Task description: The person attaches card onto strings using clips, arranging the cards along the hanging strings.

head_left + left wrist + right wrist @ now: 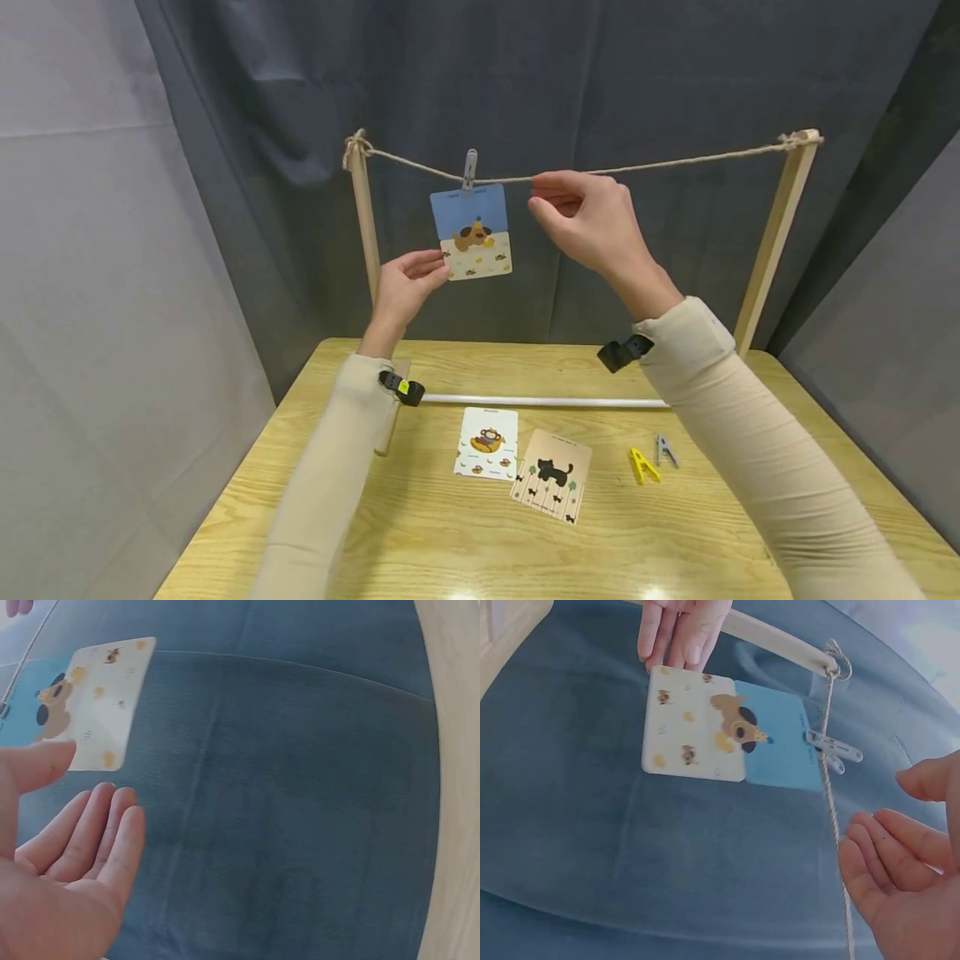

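Head view shows the dog card clipped to the rope; hanging it looks nearly done. Your left hand lies loose-fingered at its lower corner, contact unclear; your right hand, fingers parted, holds nothing. Next probably calls for the monkey card and yellow peg on the desk; the white rod behind shouldn't obstruct.

The head camera looks forward and down from in front of the dog card, farthest back. The left wrist camera, nearer, sits below and left of the card, the right wrist camera below and right; both face the curtain behind it. Both wrist views share the card's printed side, turned sideways.
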Tool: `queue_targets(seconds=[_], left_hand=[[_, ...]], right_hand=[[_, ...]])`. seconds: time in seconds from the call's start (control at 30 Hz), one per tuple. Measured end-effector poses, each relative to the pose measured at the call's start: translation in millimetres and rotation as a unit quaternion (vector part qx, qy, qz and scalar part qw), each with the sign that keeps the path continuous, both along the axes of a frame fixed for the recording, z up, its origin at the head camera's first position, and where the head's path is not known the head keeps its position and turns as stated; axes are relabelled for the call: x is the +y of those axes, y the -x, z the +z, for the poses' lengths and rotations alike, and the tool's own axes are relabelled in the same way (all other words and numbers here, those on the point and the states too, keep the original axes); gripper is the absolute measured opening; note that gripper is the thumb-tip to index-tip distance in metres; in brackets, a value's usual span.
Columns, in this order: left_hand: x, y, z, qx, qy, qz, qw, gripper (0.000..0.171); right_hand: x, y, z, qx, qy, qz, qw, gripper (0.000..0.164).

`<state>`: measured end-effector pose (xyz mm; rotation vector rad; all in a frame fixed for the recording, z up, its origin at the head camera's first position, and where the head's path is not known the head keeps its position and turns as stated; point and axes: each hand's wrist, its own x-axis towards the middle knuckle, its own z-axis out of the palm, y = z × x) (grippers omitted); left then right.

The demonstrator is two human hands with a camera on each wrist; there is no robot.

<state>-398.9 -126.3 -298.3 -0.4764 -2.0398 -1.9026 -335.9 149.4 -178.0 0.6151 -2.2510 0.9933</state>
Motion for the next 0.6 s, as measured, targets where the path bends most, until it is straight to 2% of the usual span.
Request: queue_targets(seconds=[0.37, 0.6], left_hand=[[-6.6, -6.3, -33.4, -0.009, 0.061, -0.005, 0.9981, 0.045], [-2.2, -12.3, -55.8, -0.017, 0.113, -0.006, 0.9934, 0.040]], right_hand=[[42.7, -13.8, -61.2, -0.024, -0.002, -0.019, 1.000, 0.037], [64.6, -24.6, -100.4, -0.059, -0.015, -0.040, 0.997, 0.038]])
